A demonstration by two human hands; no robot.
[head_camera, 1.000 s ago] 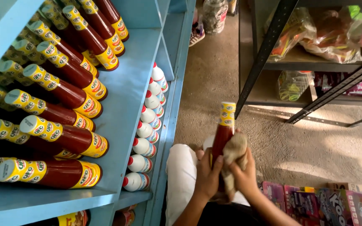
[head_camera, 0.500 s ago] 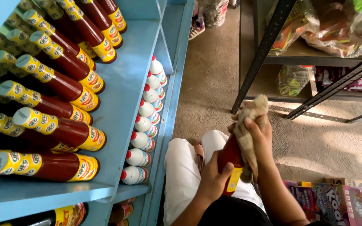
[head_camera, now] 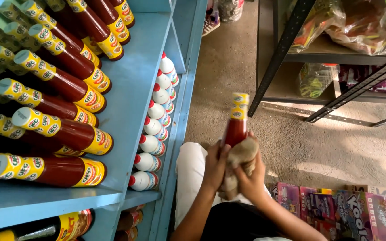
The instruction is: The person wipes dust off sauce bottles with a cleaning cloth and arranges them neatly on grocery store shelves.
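Note:
My left hand (head_camera: 215, 164) grips the lower body of a red sauce bottle (head_camera: 235, 127) with a yellow cap and label, held upright over my lap. My right hand (head_camera: 249, 178) presses a brownish rag (head_camera: 240, 157) against the bottle's lower right side. The bottle's base is hidden behind both hands. To the left, a blue shelf (head_camera: 144, 80) carries several matching red sauce bottles (head_camera: 63, 134) in rows.
White bottles with red caps (head_camera: 155, 129) line the lower blue shelf. A black metal rack (head_camera: 291, 40) with bagged goods stands at the upper right. Colourful boxes (head_camera: 336, 205) sit at the lower right. Bare concrete floor (head_camera: 228, 67) runs between the shelves.
The bottle was flipped cap-down half a second ago with the rag raised over it; now it is upright again, cap at the top, with the rag at its lower part.

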